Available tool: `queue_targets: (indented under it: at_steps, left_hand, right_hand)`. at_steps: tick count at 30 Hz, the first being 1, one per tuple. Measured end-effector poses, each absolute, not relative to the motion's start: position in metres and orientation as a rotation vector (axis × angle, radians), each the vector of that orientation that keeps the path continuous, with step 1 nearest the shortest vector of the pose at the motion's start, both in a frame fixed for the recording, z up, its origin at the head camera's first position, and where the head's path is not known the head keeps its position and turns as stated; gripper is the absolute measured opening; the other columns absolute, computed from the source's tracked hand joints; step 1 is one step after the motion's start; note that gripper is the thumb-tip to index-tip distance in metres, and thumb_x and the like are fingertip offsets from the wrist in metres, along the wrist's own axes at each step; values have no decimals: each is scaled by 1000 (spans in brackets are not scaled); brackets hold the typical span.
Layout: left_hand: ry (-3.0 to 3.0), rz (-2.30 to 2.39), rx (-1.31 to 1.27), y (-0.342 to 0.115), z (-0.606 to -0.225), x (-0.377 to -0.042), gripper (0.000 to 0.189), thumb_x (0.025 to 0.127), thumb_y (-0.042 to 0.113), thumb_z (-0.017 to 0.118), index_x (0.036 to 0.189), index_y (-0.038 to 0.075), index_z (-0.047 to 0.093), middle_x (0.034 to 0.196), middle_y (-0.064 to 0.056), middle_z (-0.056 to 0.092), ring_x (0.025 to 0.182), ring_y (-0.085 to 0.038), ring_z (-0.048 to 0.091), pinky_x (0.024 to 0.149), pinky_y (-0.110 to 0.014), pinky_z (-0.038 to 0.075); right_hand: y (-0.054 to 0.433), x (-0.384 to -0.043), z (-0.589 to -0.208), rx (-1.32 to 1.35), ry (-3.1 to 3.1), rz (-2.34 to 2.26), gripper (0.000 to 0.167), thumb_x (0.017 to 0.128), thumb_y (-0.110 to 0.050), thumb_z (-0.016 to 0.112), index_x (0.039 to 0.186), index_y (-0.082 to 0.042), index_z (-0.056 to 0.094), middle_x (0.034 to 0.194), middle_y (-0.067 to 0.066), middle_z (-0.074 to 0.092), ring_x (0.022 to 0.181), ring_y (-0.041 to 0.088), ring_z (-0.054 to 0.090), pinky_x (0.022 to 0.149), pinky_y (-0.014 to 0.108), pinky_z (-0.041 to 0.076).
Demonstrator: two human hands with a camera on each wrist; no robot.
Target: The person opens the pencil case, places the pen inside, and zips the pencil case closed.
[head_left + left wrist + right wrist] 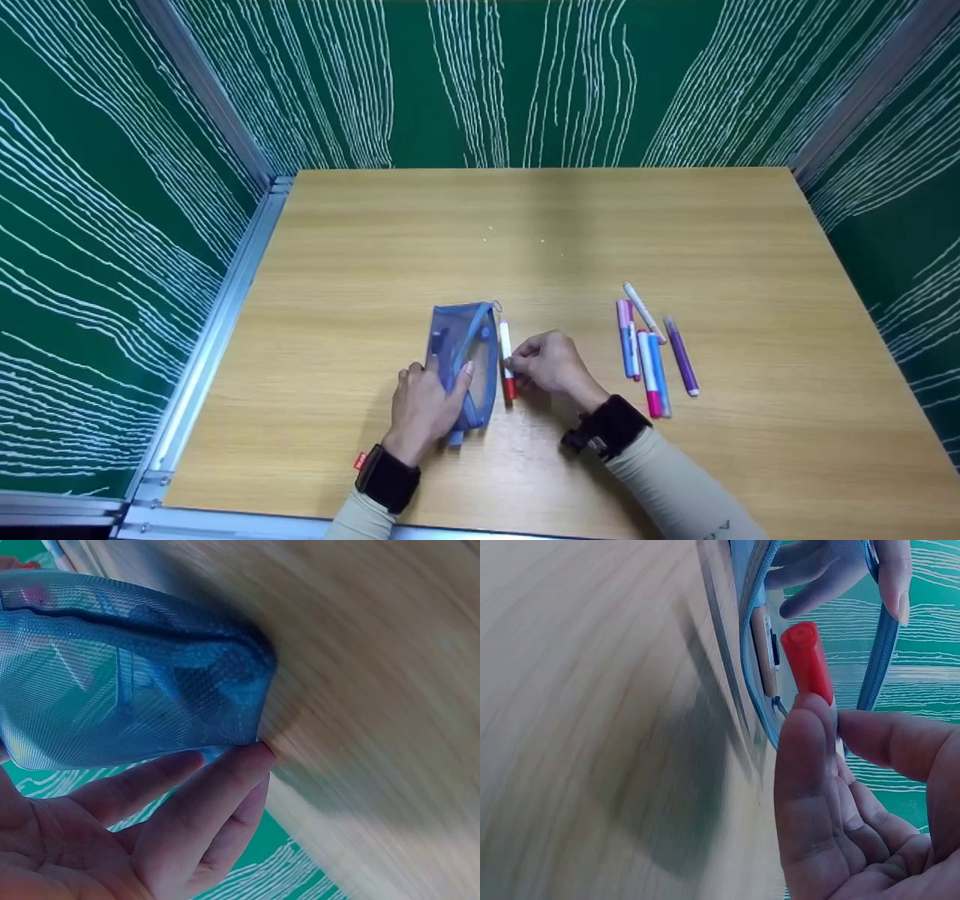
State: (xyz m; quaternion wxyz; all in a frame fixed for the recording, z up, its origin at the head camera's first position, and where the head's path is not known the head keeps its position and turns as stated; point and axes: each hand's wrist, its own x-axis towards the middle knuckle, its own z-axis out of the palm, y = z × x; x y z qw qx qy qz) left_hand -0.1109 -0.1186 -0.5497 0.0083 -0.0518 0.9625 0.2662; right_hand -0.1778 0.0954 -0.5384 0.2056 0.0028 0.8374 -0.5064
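Observation:
A blue mesh pencil case (442,337) with a zip lies on the table, its mouth gaping toward the right. My left hand (424,405) holds it by the near left side, thumb at the opening and fingers along the outer wall (202,817). Between thumb and fingers, my right hand (553,364) pinches a white marker with a red cap (808,660), just right of the case. The marker's white barrel (505,337) points away from me. Through the mesh, some dark and pale shapes show inside the case, too blurred to name.
Right of my right hand lies a loose group of several markers, among them a purple marker (680,356), a blue marker (660,375) and a white marker with a pink cap (649,375). Green panels with white lines (465,82) stand around the wooden table (390,240).

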Motion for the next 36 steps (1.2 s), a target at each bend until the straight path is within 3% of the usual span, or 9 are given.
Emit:
queue_targets:
  at_steps: [9, 16, 22, 28, 36]
  left_hand:
    - [3056, 822, -141, -118, -553, -111, 80, 99, 69, 45, 130, -3, 65, 104, -24, 64, 96, -37, 61, 78, -51, 53]
    - [3043, 808, -150, -118, -552, -111, 83, 99, 70, 41, 135, -2, 63, 106, -25, 63, 97, -37, 61, 81, -50, 53]
    - [3036, 830, -152, -119, -553, -109, 84, 99, 73, 39, 131, -1, 64, 103, -22, 62, 94, -34, 59, 78, -49, 53]
    - [3033, 812, -152, -119, -554, -105, 82, 99, 71, 41, 130, -2, 64, 104, -22, 63, 95, -35, 60, 78, -50, 53]
    - [3057, 830, -145, -118, -552, -110, 76, 100, 68, 44, 124, -1, 67, 100, -22, 62, 93, -36, 59, 76, -49, 52]
  right_hand:
    - [78, -181, -546, 21, 2259, -1479, 6, 89, -6, 78, 84, -4, 78, 68, 9, 73, 57, 20, 71, 58, 33, 59]
    - [62, -182, -550, 63, 2173, -1537, 5, 89, -4, 78, 85, -1, 76, 69, 12, 72, 56, 19, 70, 57, 34, 59]
    - [50, -179, -556, 65, 2142, -1557, 10, 89, -2, 77, 82, 2, 72, 69, 14, 72, 54, 18, 69, 55, 33, 59]
    - [39, -176, -562, 45, 2100, -1578, 5, 90, 2, 74, 86, 5, 72, 69, 15, 72, 55, 21, 71, 57, 35, 60]
    - [31, -179, -561, 6, 2099, -1613, 18, 89, 11, 67, 74, 0, 64, 63, 12, 69, 51, 19, 68, 53, 35, 59]
